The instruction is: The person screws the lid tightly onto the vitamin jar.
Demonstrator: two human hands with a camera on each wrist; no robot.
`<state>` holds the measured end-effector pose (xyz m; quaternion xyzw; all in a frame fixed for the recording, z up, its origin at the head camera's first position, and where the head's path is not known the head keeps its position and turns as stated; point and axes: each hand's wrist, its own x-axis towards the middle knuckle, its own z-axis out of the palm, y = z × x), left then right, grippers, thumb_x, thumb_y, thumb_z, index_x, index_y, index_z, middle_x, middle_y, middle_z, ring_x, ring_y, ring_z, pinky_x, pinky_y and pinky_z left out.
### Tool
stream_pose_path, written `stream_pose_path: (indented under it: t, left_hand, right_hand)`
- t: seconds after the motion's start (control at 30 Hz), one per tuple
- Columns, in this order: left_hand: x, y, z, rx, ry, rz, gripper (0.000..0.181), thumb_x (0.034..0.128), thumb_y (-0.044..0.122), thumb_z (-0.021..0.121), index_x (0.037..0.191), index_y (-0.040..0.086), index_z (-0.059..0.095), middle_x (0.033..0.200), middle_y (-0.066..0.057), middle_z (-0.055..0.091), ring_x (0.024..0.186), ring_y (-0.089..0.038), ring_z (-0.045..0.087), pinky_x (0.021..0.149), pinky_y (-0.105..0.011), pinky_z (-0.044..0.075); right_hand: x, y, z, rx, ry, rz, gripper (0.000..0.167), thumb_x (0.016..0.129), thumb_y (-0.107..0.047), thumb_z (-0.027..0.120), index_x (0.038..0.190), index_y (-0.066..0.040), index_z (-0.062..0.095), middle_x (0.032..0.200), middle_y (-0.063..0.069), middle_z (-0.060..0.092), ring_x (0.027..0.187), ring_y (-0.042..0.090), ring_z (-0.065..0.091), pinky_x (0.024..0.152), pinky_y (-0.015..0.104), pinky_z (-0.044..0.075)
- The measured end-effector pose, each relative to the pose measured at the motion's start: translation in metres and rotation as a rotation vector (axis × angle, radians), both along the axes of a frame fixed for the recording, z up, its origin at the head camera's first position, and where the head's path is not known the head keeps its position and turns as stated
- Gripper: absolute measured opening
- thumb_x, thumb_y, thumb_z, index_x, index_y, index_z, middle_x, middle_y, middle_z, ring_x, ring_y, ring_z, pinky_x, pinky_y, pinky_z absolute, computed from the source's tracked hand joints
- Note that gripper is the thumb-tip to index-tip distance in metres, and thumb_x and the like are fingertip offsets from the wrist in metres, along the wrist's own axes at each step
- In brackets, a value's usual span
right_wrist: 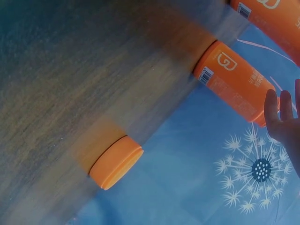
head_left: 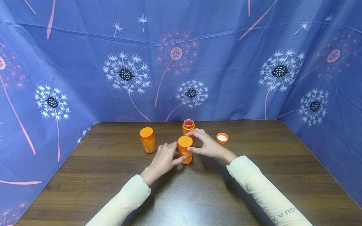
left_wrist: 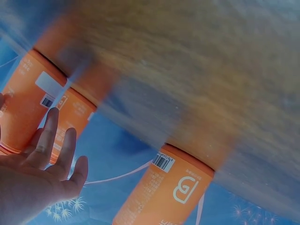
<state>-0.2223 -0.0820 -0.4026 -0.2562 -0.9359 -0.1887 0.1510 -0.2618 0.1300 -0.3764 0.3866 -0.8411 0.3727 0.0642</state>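
Note:
Near the middle of the table, an orange bottle [head_left: 185,157] with an orange cap [head_left: 185,142] stands upright between my hands. My left hand [head_left: 164,158] holds its body from the left, thumb in front, the other fingers around the far side. From the right, my right hand [head_left: 207,145] has its thumb at the cap's near edge and its index finger at the far edge, pinching it. Behind stands an uncapped orange bottle [head_left: 187,127], partly hidden by the right hand. The right wrist view shows the right hand's outer fingers [right_wrist: 285,110] fairly straight.
Another capped orange bottle [head_left: 148,142] stands left of the left hand. A loose orange cap [head_left: 222,138] lies right of the right hand, white inside facing up. A blue dandelion-print cloth [head_left: 220,78] hangs along the back and sides of the brown wooden table [head_left: 93,175].

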Motion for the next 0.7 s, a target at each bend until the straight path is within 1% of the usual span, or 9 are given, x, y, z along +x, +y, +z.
stream_pose_path:
  t: [0.1, 0.23, 0.37, 0.53, 0.7]
  left_hand:
    - [0.0006, 0.0012, 0.0001, 0.004, -0.003, 0.004, 0.041, 0.0811, 0.046, 0.063, 0.102, 0.013, 0.052, 0.087, -0.002, 0.065, 0.077, -0.018, 0.054, 0.075, -0.04, 0.039]
    - [0.001, 0.0027, 0.0003, 0.005, -0.014, 0.018, 0.042, 0.0809, 0.046, 0.063, 0.103, 0.012, 0.052, 0.088, -0.002, 0.065, 0.079, -0.019, 0.055, 0.078, -0.042, 0.04]
    - [0.0009, 0.0036, -0.0004, 0.003, -0.013, 0.027, 0.042, 0.0812, 0.046, 0.063, 0.102, 0.012, 0.052, 0.088, -0.002, 0.064, 0.079, -0.019, 0.055, 0.078, -0.042, 0.04]
    - [0.0009, 0.0045, -0.0019, 0.001, -0.006, 0.041, 0.04, 0.0808, 0.046, 0.063, 0.101, 0.012, 0.052, 0.086, -0.003, 0.063, 0.078, -0.019, 0.055, 0.076, -0.041, 0.04]
    - [0.0008, 0.0066, -0.0028, -0.002, -0.002, 0.067, 0.04, 0.0802, 0.045, 0.064, 0.1, 0.013, 0.052, 0.087, -0.002, 0.064, 0.082, -0.021, 0.057, 0.077, -0.042, 0.04]
  right_hand:
    - [0.0002, 0.0008, 0.0003, 0.002, -0.008, 0.005, 0.048, 0.078, -0.027, 0.072, 0.122, -0.017, 0.054, 0.123, 0.0, 0.052, 0.112, 0.019, 0.041, 0.095, 0.046, 0.034]
    - [0.0004, 0.0011, -0.0002, 0.002, -0.003, -0.008, 0.047, 0.078, -0.027, 0.072, 0.12, -0.016, 0.056, 0.123, 0.001, 0.052, 0.112, 0.02, 0.041, 0.095, 0.046, 0.034]
    - [0.0005, -0.0004, -0.0013, -0.001, 0.018, -0.024, 0.046, 0.077, -0.029, 0.073, 0.118, -0.015, 0.056, 0.119, 0.0, 0.054, 0.109, 0.019, 0.042, 0.093, 0.045, 0.036]
    - [0.0002, -0.0023, -0.0031, -0.013, 0.053, -0.021, 0.045, 0.076, -0.028, 0.073, 0.115, -0.014, 0.056, 0.114, -0.001, 0.055, 0.106, 0.018, 0.043, 0.092, 0.042, 0.036]
    - [-0.0004, -0.0025, -0.0048, -0.02, 0.074, -0.018, 0.044, 0.076, -0.029, 0.073, 0.114, -0.015, 0.056, 0.113, -0.001, 0.054, 0.105, 0.017, 0.042, 0.091, 0.042, 0.036]
